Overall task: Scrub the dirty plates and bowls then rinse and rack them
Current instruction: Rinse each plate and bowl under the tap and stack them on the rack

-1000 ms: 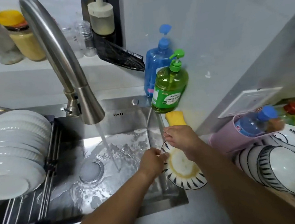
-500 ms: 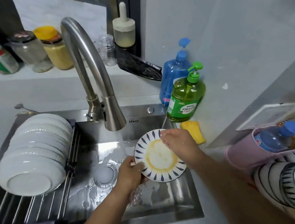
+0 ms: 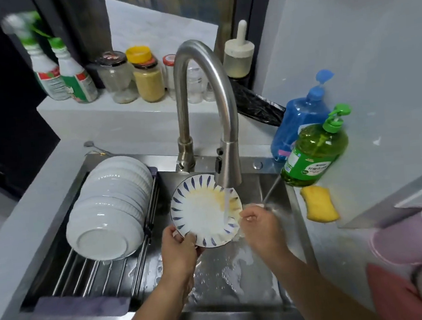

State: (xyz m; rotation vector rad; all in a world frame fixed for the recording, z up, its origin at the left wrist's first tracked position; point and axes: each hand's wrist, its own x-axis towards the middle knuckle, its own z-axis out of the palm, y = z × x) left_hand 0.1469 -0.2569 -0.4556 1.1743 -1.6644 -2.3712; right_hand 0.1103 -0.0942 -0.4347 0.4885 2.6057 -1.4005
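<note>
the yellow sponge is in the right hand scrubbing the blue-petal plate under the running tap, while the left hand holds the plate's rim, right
Not quite. The head view shows the yellow sponge lying on the counter right of the sink, in neither hand. The right hand is bare at the edge of the blue-petal plate. The rest holds: the tap is running and the left hand holds the rim.

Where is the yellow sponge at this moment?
The yellow sponge lies on the counter at the right of the sink, just in front of the green soap bottle; neither hand touches it.
</note>
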